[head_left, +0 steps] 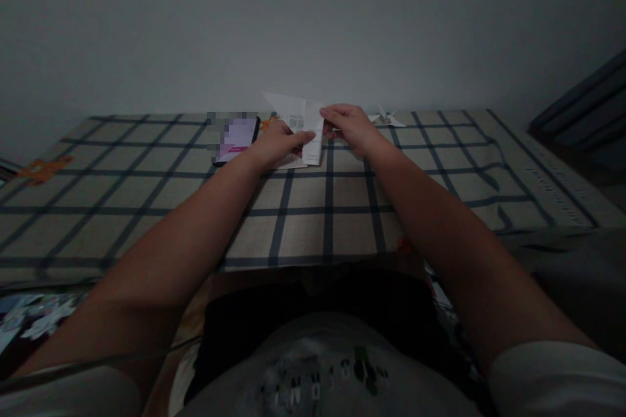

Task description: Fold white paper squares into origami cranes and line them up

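Note:
A folded sheet of white paper (pixel 312 118) with a printed square code is held up between my two hands, a little over the checked tablecloth. My left hand (pixel 281 144) grips its lower left part, thumb across the front. At the upper right edge, my right hand (pixel 349 125) pinches the paper between thumb and fingers. The paper has a pointed corner at upper left and a narrow folded strip hanging down at its lower right. Some fingers of both hands are hidden.
Left of my hands lies a phone or tablet (pixel 239 137) with a lit, partly blurred screen. Small folded white paper pieces (pixel 390 118) rest behind my right hand. An orange item (pixel 46 169) sits on the checked tablecloth (pixel 156 192) at far left. A pale wall (pixel 313 26) rises behind.

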